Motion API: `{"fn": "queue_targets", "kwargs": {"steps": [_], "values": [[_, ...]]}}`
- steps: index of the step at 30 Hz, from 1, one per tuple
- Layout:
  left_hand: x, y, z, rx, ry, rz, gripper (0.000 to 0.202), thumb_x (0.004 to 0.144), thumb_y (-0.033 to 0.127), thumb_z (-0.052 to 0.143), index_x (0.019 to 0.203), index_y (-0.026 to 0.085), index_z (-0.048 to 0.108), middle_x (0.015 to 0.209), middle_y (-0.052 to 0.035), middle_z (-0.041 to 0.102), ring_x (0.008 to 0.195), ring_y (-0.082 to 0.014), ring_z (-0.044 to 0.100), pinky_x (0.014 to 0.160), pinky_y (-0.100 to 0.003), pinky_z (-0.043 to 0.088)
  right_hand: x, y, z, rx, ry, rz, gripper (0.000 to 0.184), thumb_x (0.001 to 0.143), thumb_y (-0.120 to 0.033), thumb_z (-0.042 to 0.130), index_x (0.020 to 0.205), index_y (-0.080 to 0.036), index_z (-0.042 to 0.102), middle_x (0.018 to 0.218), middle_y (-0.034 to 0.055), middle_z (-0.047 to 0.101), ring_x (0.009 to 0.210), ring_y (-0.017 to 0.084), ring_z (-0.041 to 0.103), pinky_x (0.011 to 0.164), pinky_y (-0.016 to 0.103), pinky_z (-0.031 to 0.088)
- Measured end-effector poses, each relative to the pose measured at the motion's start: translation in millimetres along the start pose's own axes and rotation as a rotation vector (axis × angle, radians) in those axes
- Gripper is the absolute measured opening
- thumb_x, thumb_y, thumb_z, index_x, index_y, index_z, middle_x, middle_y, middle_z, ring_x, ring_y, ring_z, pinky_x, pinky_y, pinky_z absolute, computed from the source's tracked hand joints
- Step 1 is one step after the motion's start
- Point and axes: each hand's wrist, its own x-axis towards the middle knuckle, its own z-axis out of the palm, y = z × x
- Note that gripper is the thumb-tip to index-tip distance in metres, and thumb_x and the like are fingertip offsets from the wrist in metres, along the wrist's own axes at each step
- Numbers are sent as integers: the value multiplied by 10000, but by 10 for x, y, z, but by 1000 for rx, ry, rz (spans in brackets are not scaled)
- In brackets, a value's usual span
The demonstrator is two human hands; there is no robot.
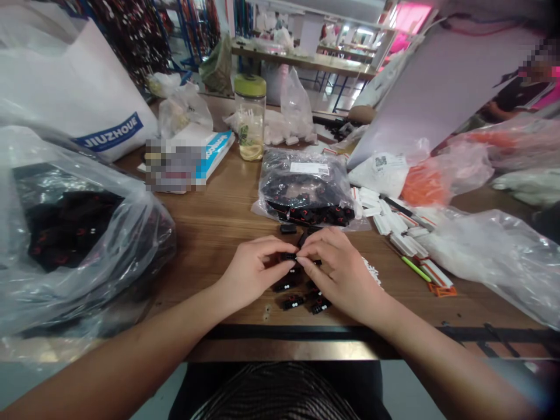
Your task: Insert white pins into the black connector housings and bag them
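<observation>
Between the thumb and fingers of my left hand [254, 267] is a small black plastic connector [287, 256]. My right hand [339, 269] is closed in a pinch at the connector's right end, its fingertips meeting those of the left. What the right fingertips hold is too small to make out. Below the hands, several black connectors [293, 302] with pairs of white dots lie on the wooden table, partly covered by my right hand. Just beyond my fingers sits another black piece [287, 228]. Small white pieces [371, 272] lie in a pile beside my right hand, which partly hides them.
A clear bag of black parts [306, 186] lies ahead; a larger open one [87, 233] stands left. Behind are a green-lidded bottle [250, 116] and a blue-white booklet [215, 156]. White parts [389, 221], a green pen [416, 269] and plastic bags [494, 251] occupy the right.
</observation>
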Motion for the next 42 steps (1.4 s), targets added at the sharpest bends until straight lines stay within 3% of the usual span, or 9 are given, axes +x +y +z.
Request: {"fn": "queue_targets", "kwargs": {"steps": [8,17,19,22,25,27,33,38,42], "values": [[19,-11,3,-14,49,-31,153,812,209,720,958,181,755,878,-48,728,746,-160,676,661,-281,545,-42,-13,28,-150,48,-73,197,953,-175,553,1073,-245,693,952,36,743,859,214,611,786,411,427],[20,-23,-29,-12,22,-74,174,812,228,713,974,189,762,910,-54,746,773,-169,689,686,-289,558,-44,-49,-16,-129,-4,-81,194,946,-201,551,970,-233,742,942,38,745,892,213,614,830,418,458],[19,-35,-44,-51,28,-108,195,817,246,721,1000,191,757,957,-61,754,811,-178,700,722,-303,571,-60,52,-151,-61,37,-15,182,942,-222,561,966,-234,741,948,31,746,900,198,634,852,398,479],[23,-28,-56,-55,37,-158,201,814,266,734,1002,197,756,976,-61,761,798,-179,708,719,-312,583,-140,345,-446,-95,51,224,186,926,-274,571,935,-235,753,924,38,750,891,200,663,843,368,505],[27,-2,-51,-22,41,-167,193,808,272,738,985,200,762,969,-60,763,761,-173,706,704,-311,587,-278,689,-684,-235,-141,484,215,890,-342,595,804,-242,764,737,14,734,713,190,655,689,329,503],[29,8,-45,-3,32,-161,195,813,276,732,991,201,762,979,-63,763,749,-168,704,703,-310,590,-370,873,-743,-208,-232,534,216,870,-359,609,787,-241,769,727,6,739,682,185,654,648,311,496],[33,2,-41,34,13,-153,192,811,276,728,989,212,760,954,-54,761,723,-159,695,680,-295,578,-447,1104,-671,-69,-277,420,216,886,-311,576,909,-246,781,907,17,763,783,172,676,704,296,501],[33,14,-47,47,2,-139,175,819,267,721,981,213,759,936,-41,752,718,-150,680,681,-290,560,-389,1107,-671,-202,-342,290,221,875,-244,552,814,-238,764,825,14,730,744,158,635,701,299,461],[26,10,-39,33,0,-157,187,827,270,719,999,203,749,942,-47,754,707,-147,672,659,-284,549,-374,1011,-693,-280,-340,371,227,858,-252,569,676,-220,701,675,4,681,620,150,576,625,303,422]]}}
